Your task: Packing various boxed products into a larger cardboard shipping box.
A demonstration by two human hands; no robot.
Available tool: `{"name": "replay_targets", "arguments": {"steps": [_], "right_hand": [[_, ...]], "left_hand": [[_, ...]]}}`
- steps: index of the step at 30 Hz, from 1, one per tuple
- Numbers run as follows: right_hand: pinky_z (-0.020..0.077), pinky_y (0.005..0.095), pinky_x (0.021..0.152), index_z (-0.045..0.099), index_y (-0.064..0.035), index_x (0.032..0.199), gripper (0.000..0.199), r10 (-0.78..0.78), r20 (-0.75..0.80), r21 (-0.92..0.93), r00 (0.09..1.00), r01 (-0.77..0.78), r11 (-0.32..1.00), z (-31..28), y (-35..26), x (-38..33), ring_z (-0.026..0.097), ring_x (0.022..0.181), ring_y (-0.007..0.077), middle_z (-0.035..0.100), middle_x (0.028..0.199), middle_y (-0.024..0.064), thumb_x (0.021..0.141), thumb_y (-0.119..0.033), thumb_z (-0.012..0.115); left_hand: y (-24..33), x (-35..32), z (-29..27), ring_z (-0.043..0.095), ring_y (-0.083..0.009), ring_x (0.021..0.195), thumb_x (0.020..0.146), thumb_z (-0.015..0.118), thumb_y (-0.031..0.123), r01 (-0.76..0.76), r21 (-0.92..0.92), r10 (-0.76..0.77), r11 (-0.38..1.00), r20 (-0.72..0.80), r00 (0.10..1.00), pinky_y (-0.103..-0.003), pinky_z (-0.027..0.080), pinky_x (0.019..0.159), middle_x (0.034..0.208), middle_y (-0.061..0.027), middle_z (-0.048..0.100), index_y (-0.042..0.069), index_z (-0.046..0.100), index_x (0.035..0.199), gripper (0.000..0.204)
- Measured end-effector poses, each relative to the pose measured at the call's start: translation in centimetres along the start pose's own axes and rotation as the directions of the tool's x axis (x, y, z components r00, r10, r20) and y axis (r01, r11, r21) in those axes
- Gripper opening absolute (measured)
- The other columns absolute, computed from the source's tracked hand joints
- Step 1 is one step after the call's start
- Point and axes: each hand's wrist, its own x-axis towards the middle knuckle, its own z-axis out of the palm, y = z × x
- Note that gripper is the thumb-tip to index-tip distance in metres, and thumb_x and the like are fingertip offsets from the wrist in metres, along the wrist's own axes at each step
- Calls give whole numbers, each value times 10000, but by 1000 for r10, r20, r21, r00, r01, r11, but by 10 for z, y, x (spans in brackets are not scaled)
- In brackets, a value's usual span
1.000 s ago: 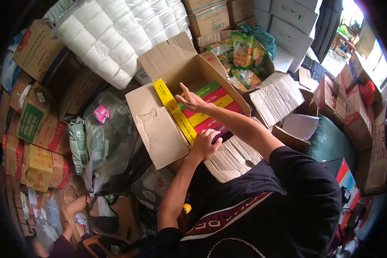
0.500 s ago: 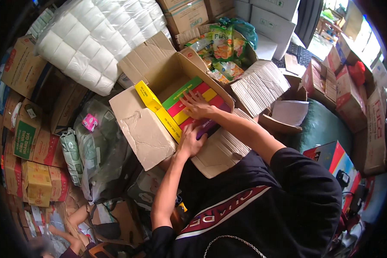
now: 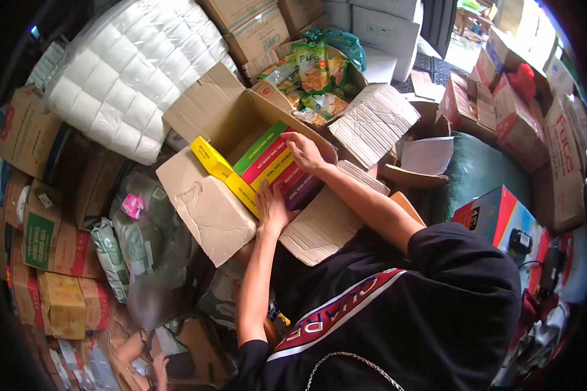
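- White toilet rolls in plastic, upper left
- Snack bags in a box behind
- Stacked cartons at left
- Green cushion at right

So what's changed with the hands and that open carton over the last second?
The right hand has slid from the near end of the coloured packs toward their far end. The left hand has shifted from the carton's edge onto the packs' near ends. The yellow pack still stands tilted against the left flap of the open cardboard carton. Neither hand has lifted anything out.
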Motion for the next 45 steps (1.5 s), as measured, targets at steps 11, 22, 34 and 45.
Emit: {"name": "replay_targets", "arguments": {"steps": [11, 22, 34, 45], "right_hand": [[499, 399, 992, 661, -4, 1165, 282, 252, -219, 123, 943, -229, 966, -10, -20, -13, 664, 1100, 318, 698, 1164, 187, 967, -184, 571], [499, 492, 977, 630, -102, 1203, 391, 275, 81, -370, 958, -227, 901, -5, -17, -31, 594, 1131, 402, 611, 1147, 220, 880, -313, 695], [446, 467, 1037, 659, -103, 1144, 265, 138, -134, -140, 981, -156, 978, -9, -36, -19, 548, 1160, 386, 600, 1167, 185, 905, -216, 637], [554, 395, 884, 679, -77, 1152, 283, 171, -158, -104, 973, -189, 976, -11, -20, -16, 661, 979, 309, 623, 1125, 173, 916, -220, 619]], "left_hand": [[5, -1, -18, 572, -366, 1123, 607, 935, 173, 55, 60, -62, 997, 116, 991, -467, 477, 1002, 1219, -173, 589, 38, 500, 1388, 904], [-20, -1, 17, 535, -345, 1136, 627, 900, 324, 8, 191, -20, 982, 62, 998, -460, 437, 1013, 1219, -177, 536, 36, 465, 1390, 925], [-17, -3, 7, 503, -397, 1150, 558, 936, 420, 16, 132, -29, 991, 95, 995, -517, 399, 1030, 1192, -211, 522, -9, 449, 1334, 1011], [-7, 1, 7, 584, -390, 1149, 578, 922, 390, 62, 27, -64, 998, 117, 991, -515, 441, 1004, 1187, -220, 604, -10, 458, 1315, 959]]}}
